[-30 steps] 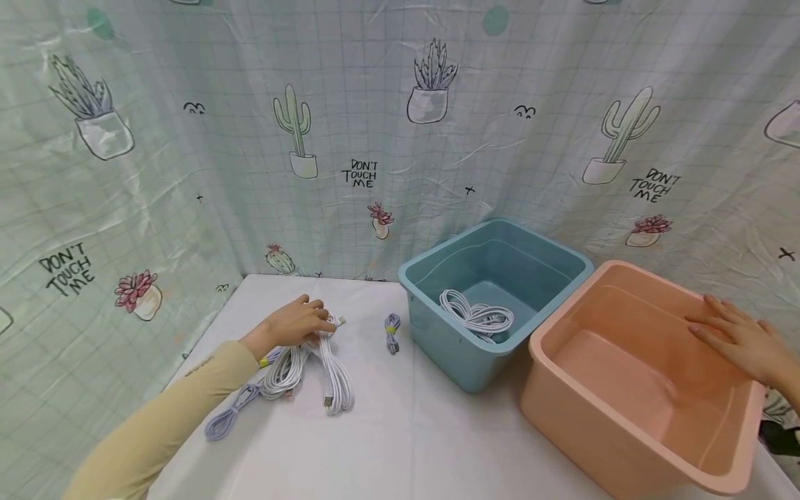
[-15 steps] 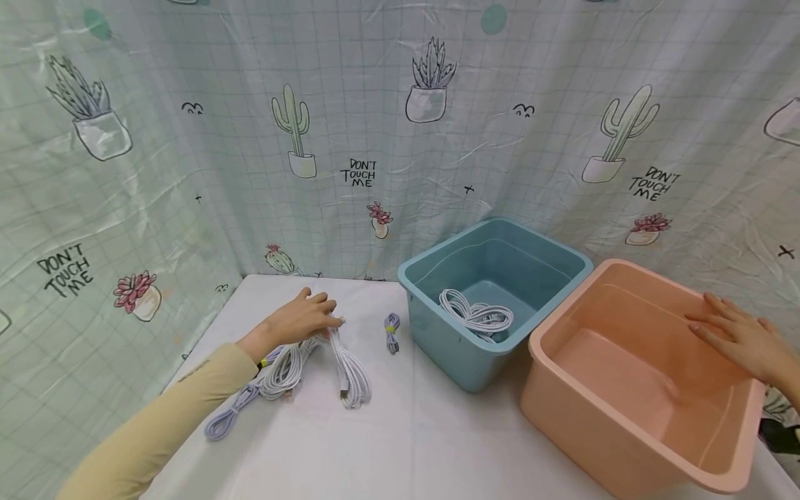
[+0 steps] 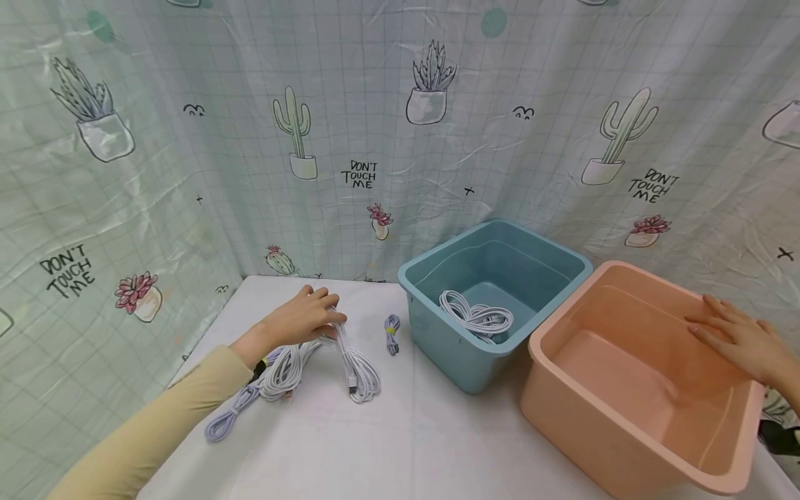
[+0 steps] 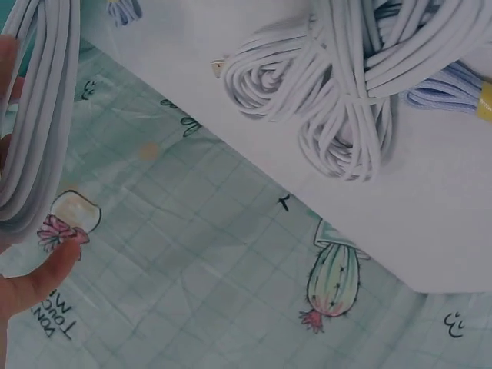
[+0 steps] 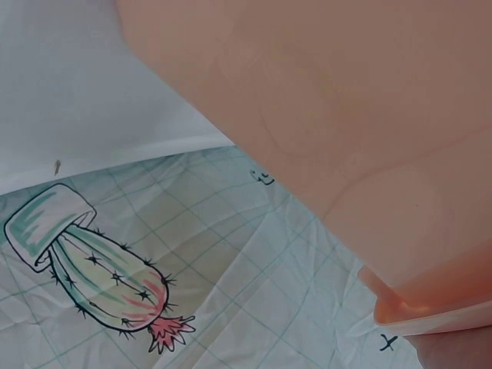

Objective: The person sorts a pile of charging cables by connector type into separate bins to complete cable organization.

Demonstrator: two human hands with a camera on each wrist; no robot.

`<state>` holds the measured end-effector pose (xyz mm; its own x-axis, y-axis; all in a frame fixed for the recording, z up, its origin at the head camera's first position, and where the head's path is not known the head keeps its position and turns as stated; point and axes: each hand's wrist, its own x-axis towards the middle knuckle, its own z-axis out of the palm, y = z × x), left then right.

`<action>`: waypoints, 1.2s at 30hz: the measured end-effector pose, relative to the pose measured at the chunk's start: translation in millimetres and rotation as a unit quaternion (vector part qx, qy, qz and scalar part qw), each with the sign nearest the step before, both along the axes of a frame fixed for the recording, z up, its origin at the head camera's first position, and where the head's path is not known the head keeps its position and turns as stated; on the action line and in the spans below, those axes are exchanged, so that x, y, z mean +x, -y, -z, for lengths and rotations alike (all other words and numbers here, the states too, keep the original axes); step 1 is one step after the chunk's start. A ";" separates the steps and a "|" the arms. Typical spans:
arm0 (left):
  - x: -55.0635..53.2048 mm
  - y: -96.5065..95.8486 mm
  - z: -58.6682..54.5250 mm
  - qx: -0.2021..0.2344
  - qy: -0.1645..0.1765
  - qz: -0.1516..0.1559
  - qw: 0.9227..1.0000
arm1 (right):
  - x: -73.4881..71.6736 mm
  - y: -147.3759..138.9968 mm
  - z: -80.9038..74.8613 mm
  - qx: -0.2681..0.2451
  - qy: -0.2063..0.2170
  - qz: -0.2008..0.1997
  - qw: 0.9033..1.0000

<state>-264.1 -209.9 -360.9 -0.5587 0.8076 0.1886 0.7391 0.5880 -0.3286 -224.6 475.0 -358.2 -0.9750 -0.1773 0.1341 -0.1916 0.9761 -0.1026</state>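
Observation:
My left hand (image 3: 306, 319) holds a coiled white cable (image 3: 356, 368) above the table, and its loops hang down to the right with a plug showing near the bottom. In the left wrist view the held white cable (image 4: 38, 123) runs along the left edge, with a finger (image 4: 42, 284) below it. Behind and beneath that hand lie more coiled white cables (image 3: 281, 375). A lavender cable coil (image 3: 228, 417) sits left of them. My right hand (image 3: 744, 340) rests over the right rim of the orange bin (image 3: 596, 417), fingers extended toward the inside; the thumb is hidden.
A blue bin (image 3: 444, 354) with white cable coils (image 3: 475, 316) in it stands beside the orange bin. Between the blue bin and my left hand lies a small lavender cable (image 3: 392, 333) with a yellow tie. A printed curtain (image 3: 350, 229) borders the table.
My left hand has drawn the white cable coil away from the pile, with its loops swinging to the right. My right hand stays on the orange bin.

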 end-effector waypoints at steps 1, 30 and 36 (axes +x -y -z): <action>1.5 -0.9 -2.2 0.004 0.003 -0.001 1.000 | -0.6 -0.4 0.1 -0.001 0.001 0.001 1.000; 25.1 -18.8 -45.7 0.045 -0.135 0.035 0.989 | -1.2 2.4 -3.2 -0.012 0.010 0.016 1.000; 27.8 -19.2 -58.9 0.061 -0.184 0.044 0.980 | 0.6 2.7 -3.6 -0.008 0.010 0.011 1.000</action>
